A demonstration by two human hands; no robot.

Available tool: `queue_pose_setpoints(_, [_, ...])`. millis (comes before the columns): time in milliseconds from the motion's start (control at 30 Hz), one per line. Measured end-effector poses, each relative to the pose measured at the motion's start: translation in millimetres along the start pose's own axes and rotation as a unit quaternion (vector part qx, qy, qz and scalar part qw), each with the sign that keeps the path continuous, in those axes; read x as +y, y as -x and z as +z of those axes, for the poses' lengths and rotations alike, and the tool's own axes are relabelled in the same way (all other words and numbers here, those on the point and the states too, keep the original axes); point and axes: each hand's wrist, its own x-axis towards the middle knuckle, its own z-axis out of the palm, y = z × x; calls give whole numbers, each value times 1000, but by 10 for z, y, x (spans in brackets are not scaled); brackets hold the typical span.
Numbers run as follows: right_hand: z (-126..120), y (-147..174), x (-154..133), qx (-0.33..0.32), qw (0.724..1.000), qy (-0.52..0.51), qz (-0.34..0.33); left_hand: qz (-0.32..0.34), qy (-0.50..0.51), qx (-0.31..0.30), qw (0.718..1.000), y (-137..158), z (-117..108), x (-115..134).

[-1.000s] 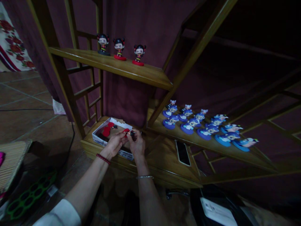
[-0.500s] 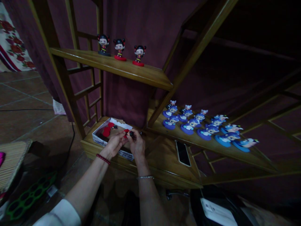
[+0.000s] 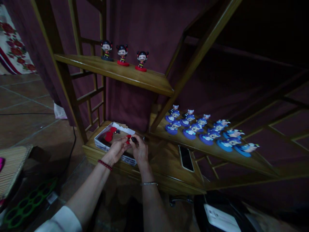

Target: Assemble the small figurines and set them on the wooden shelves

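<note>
Two bare hands meet at the centre of the frame, slightly below the middle, over an open cardboard box (image 3: 101, 145). Between them is a small black-haired figurine (image 3: 131, 139) with a red part, tilted on its side. The left hand (image 3: 117, 151) has its fingertips closed on the red part; the right hand (image 3: 140, 152) pinches near the dark head. Finer details of the figurine are too small to make out. A red bead bracelet (image 3: 105, 165) circles the left wrist, a silver-coloured bracelet (image 3: 149, 183) the right.

Inside the box, left of the hands, lie flat red pieces (image 3: 109, 137) and a small dark piece (image 3: 117, 131). The box sits on a wooden cabinet top (image 3: 164, 162), where a smartphone (image 3: 186, 158) with a dark screen lies right of centre.

In the upper left, three black-haired figurines (image 3: 122, 55) stand in a row on a wooden shelf (image 3: 113, 71), the leftmost on a dark base, the others on red ones. Right of centre, a lower shelf (image 3: 262, 165) carries rows of figurines with blue and purple bases (image 3: 191, 129). A dark purple curtain (image 3: 130, 104) hangs behind, and brown floor tiles (image 3: 29, 91) show at the left.
</note>
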Motion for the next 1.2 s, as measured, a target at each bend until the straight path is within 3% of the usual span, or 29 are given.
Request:
queue_pose_setpoints(267, [-113, 134, -245, -51, 998, 18, 9, -11, 5, 20, 1000, 235, -41, 24])
queue_pose_setpoints(533, [-301, 187, -873, -64, 995, 47, -56, 5, -15, -1, 1000, 726, 108, 303])
queue_pose_setpoints(967, [-689, 258, -1769, -95, 981, 92, -141, 40, -26, -91, 995, 1386, 273, 713])
queue_pose_setpoints(1200, [-815, 285, -1992, -100, 976, 123, -149, 57, -28, -127, 990, 1570, 334, 848])
